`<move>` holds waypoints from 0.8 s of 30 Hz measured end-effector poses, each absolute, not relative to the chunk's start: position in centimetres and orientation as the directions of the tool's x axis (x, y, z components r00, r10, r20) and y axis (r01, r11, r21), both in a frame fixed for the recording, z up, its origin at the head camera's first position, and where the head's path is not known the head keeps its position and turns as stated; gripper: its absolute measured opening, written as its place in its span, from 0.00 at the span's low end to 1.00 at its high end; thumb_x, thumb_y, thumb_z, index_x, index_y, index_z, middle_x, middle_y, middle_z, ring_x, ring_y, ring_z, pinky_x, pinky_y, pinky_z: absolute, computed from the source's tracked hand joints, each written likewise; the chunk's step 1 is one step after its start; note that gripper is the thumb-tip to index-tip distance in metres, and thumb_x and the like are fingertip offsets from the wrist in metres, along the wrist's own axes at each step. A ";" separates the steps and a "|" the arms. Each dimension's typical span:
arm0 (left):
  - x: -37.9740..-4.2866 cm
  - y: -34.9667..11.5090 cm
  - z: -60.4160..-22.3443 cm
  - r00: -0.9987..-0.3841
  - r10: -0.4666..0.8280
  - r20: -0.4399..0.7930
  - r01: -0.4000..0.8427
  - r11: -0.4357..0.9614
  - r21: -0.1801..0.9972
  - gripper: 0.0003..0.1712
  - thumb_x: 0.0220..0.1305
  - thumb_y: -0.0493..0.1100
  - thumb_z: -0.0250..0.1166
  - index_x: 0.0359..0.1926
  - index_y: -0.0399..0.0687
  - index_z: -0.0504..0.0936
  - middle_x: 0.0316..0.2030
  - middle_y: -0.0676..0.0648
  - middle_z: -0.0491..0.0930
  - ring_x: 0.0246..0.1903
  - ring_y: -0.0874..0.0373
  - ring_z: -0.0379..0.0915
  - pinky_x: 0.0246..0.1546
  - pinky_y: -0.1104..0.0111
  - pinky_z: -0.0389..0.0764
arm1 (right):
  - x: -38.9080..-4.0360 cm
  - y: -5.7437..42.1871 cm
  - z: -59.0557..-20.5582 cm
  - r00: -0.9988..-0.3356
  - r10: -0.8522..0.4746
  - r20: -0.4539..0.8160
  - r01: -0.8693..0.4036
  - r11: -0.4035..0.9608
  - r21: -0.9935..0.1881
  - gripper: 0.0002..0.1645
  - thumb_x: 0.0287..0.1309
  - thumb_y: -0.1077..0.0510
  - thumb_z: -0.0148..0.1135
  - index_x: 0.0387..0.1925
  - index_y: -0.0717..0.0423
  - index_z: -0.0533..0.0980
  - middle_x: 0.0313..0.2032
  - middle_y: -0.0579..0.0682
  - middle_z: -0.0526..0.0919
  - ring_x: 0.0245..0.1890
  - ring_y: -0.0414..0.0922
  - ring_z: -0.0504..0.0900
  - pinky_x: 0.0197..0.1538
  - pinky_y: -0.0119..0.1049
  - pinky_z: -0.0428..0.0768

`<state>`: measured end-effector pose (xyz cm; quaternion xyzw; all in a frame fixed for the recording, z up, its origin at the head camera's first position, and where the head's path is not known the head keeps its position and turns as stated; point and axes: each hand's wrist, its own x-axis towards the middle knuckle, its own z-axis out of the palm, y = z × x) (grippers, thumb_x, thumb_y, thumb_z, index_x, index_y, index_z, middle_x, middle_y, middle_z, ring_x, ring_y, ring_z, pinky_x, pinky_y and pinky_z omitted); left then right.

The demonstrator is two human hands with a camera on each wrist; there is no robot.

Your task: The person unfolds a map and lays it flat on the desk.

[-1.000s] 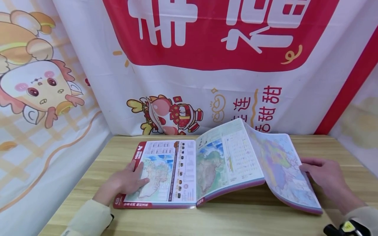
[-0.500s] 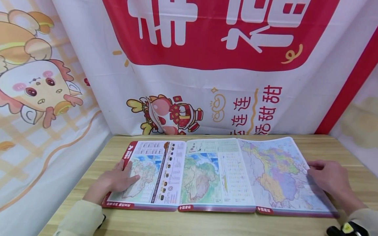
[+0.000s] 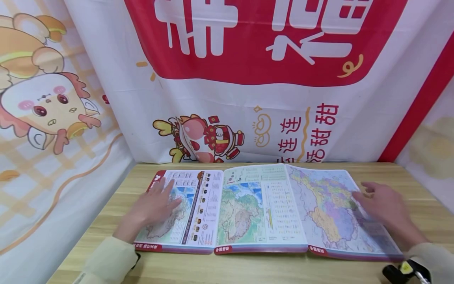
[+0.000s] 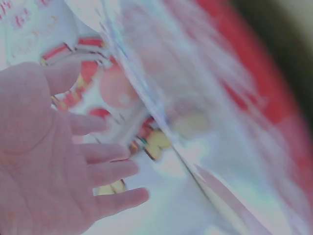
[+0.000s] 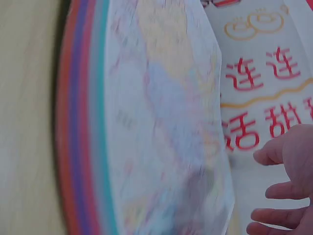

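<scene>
A fold-out map booklet lies spread flat in three panels across the table. Its left panel (image 3: 193,228) shows a small map with red tabs, its middle panel (image 3: 248,217) a green relief map, its right panel (image 3: 330,209) a pastel political map. My left hand (image 3: 154,205) is over the left panel's outer part with fingers spread; in the left wrist view its palm and straight fingers show. Over the right panel's outer edge is my right hand (image 3: 384,209), fingers loosely bent and holding nothing. Coloured layered page edges (image 5: 88,117) show in the right wrist view.
The wooden table (image 3: 266,270) ends at the back against a white hanging cloth (image 3: 117,79) with a red block, large white characters and a cartoon figure. A second printed cloth (image 3: 21,177) hangs at the left.
The raised middle and right panels have come down flat as the booklet spread wider. Since then, the right hand has let go of the edge and moved inward; the left hand has shifted right and up.
</scene>
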<state>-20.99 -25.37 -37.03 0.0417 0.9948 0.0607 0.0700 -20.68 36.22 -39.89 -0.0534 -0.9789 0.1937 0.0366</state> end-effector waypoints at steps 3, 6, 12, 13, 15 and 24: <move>-21.3 -22.4 -36.4 -0.992 0.113 -0.060 0.104 0.986 0.128 0.51 0.77 0.67 0.55 0.86 0.46 0.48 0.85 0.33 0.41 0.84 0.31 0.37 0.79 0.30 0.50 | -21.2 33.5 -38.8 -0.995 0.066 0.071 0.036 0.934 -0.355 0.54 0.74 0.30 0.55 0.75 0.73 0.62 0.66 0.83 0.70 0.64 0.82 0.67 0.60 0.79 0.69; -21.4 -19.2 -35.8 -0.987 0.158 -0.002 0.156 0.979 0.132 0.51 0.75 0.68 0.57 0.86 0.52 0.50 0.86 0.37 0.42 0.85 0.34 0.36 0.81 0.32 0.48 | -21.5 30.2 -37.8 -0.995 0.027 0.092 -0.003 0.950 -0.311 0.62 0.70 0.21 0.49 0.81 0.66 0.55 0.74 0.82 0.59 0.70 0.83 0.57 0.64 0.85 0.59; -21.3 -13.8 -35.6 -0.957 0.285 0.046 0.289 0.946 0.150 0.49 0.75 0.74 0.52 0.86 0.65 0.49 0.87 0.43 0.36 0.86 0.39 0.31 0.82 0.33 0.42 | -21.2 23.8 -36.9 -0.982 -0.067 0.174 -0.108 0.967 -0.233 0.65 0.63 0.13 0.46 0.85 0.50 0.52 0.81 0.73 0.51 0.76 0.80 0.52 0.67 0.85 0.57; -21.3 -13.2 -35.7 -0.953 0.299 0.054 0.304 0.940 0.153 0.49 0.75 0.75 0.52 0.86 0.66 0.48 0.87 0.43 0.35 0.86 0.39 0.30 0.82 0.34 0.41 | -21.0 22.8 -36.9 -0.978 -0.084 0.190 -0.126 0.966 -0.223 0.65 0.62 0.12 0.46 0.85 0.47 0.52 0.81 0.71 0.51 0.77 0.79 0.51 0.68 0.85 0.57; -21.2 -12.1 -35.9 -0.945 0.318 0.072 0.325 0.934 0.150 0.50 0.74 0.77 0.51 0.87 0.67 0.47 0.87 0.44 0.33 0.87 0.39 0.29 0.83 0.33 0.41 | -20.7 21.2 -36.8 -0.972 -0.114 0.205 -0.157 0.965 -0.209 0.66 0.59 0.10 0.46 0.85 0.44 0.51 0.82 0.69 0.49 0.79 0.78 0.50 0.71 0.84 0.55; -21.1 -10.0 -35.9 -0.947 0.300 0.116 0.314 0.942 0.121 0.54 0.68 0.82 0.51 0.86 0.69 0.48 0.88 0.47 0.33 0.87 0.41 0.27 0.81 0.30 0.43 | -20.1 18.1 -36.4 -0.969 -0.165 0.186 -0.202 0.959 -0.201 0.69 0.54 0.08 0.49 0.86 0.41 0.51 0.85 0.68 0.41 0.82 0.78 0.40 0.76 0.83 0.42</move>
